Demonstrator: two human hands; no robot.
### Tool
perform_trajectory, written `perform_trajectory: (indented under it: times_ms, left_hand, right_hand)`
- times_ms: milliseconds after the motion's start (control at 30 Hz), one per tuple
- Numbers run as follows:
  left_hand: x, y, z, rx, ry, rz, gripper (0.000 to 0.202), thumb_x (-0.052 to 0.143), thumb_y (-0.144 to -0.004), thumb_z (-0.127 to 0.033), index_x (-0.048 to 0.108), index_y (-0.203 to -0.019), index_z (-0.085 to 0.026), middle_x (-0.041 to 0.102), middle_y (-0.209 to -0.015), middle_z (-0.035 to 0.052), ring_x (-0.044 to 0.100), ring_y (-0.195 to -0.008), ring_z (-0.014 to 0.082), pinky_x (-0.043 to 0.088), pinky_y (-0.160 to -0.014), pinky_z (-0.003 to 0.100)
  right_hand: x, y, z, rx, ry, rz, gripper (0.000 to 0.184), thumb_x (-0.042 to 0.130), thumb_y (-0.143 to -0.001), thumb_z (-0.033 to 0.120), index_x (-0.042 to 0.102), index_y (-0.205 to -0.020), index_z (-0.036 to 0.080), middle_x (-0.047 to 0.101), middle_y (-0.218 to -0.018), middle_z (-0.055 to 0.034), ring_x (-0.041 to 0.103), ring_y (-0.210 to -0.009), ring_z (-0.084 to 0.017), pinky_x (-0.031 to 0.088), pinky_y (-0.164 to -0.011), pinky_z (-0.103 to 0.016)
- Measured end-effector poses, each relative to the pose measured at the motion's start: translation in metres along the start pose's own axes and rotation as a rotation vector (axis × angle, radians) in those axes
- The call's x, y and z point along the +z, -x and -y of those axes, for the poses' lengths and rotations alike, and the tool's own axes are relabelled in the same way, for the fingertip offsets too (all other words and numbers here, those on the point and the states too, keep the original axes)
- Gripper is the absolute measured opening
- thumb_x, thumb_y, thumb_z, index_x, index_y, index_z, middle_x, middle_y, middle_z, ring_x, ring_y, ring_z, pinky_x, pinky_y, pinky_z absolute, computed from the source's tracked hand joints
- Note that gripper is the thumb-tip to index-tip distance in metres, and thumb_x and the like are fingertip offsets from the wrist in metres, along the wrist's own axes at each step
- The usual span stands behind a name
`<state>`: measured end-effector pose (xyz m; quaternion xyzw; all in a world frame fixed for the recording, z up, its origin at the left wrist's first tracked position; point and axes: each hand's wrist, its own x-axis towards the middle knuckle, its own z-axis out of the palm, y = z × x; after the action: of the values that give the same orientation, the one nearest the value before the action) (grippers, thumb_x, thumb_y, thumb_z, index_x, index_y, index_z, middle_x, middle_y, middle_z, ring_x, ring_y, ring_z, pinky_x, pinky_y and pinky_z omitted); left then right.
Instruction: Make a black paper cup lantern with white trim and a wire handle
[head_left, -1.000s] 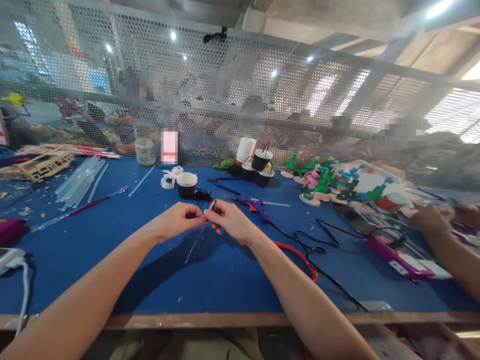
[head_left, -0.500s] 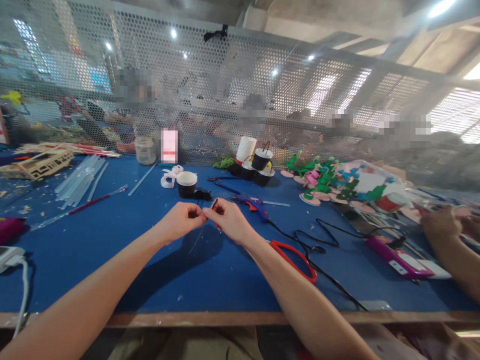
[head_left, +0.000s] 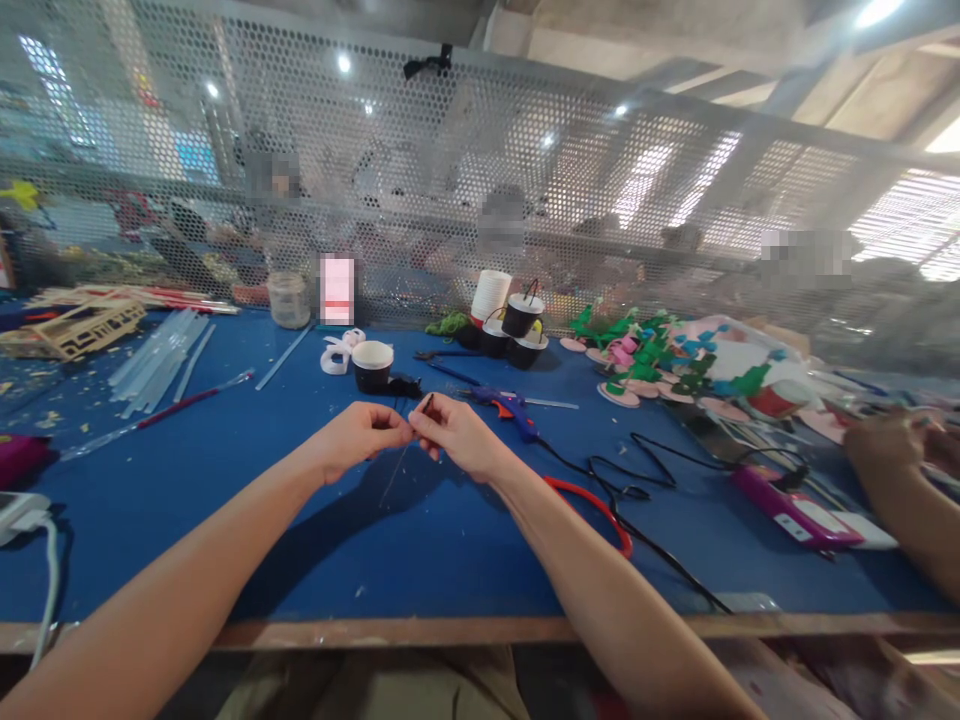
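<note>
My left hand (head_left: pixel 366 437) and my right hand (head_left: pixel 456 432) meet fingertip to fingertip above the blue table. Both are closed in a pinch on a thin dark strand (head_left: pixel 428 402), whose tip pokes up above the right fingers. Its exact kind is too small to tell, and the fingers hide most of it. A fine thread-like line hangs below the fingertips. Just beyond my hands stands a black paper cup (head_left: pixel 373 376) with a white rim, beside a small black bundle (head_left: pixel 405 387). Right of the fingers lies a purple glue gun (head_left: pixel 510 408).
Red-handled scissors (head_left: pixel 600 510) lie partly under my right forearm. A black cable (head_left: pixel 592 480) runs to a purple power strip (head_left: pixel 795 512). Small black buckets (head_left: pixel 523 316), glue sticks (head_left: pixel 161 360) and green crafted plants (head_left: pixel 652 355) stand farther back. Another person's hand (head_left: pixel 885 450) is at right.
My right wrist and forearm have shifted slightly, covering more of the scissors. The left fingers have straightened a little; both hands keep pinching at the same place.
</note>
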<state>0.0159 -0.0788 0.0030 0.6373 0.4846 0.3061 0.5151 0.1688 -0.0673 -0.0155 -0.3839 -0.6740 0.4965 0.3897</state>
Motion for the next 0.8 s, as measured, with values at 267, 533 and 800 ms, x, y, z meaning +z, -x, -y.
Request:
perform_trajectory:
  times_ms: [267,533,800]
  left_hand:
    - [-0.001,0.000,0.002,0.133,-0.178,-0.045,0.018,0.057,-0.063,-0.031,0.058,-0.064,-0.013,0.053,-0.058,-0.0026,0.043,-0.054,0.0094,0.032,-0.053,0.022]
    - [0.007,0.001,0.001,0.138,-0.235,-0.106,0.024,0.054,-0.064,-0.035,0.053,-0.056,-0.013,0.045,-0.051,-0.0041,0.037,-0.050,0.0085,0.028,-0.048,0.022]
    - [0.011,0.001,0.001,0.073,-0.073,-0.091,0.023,0.057,-0.062,-0.034,0.049,-0.054,-0.014,0.041,-0.049,-0.0062,0.032,-0.049,0.0068,0.023,-0.048,0.021]
  right_hand:
    - [-0.001,0.000,-0.003,0.013,0.108,-0.039,0.022,0.051,-0.074,0.037,0.045,-0.065,0.018,0.045,-0.047,0.0069,0.041,-0.037,-0.006,0.034,-0.038,-0.019]
    - [0.001,0.001,0.000,0.017,0.245,-0.135,0.026,0.054,-0.072,0.038,0.043,-0.059,0.018,0.043,-0.041,0.0069,0.040,-0.036,-0.007,0.030,-0.038,-0.020]
    - [0.003,0.000,0.001,-0.009,0.288,-0.220,0.033,0.057,-0.068,0.042,0.040,-0.052,0.019,0.042,-0.043,0.0064,0.038,-0.041,-0.008,0.028,-0.042,-0.021]
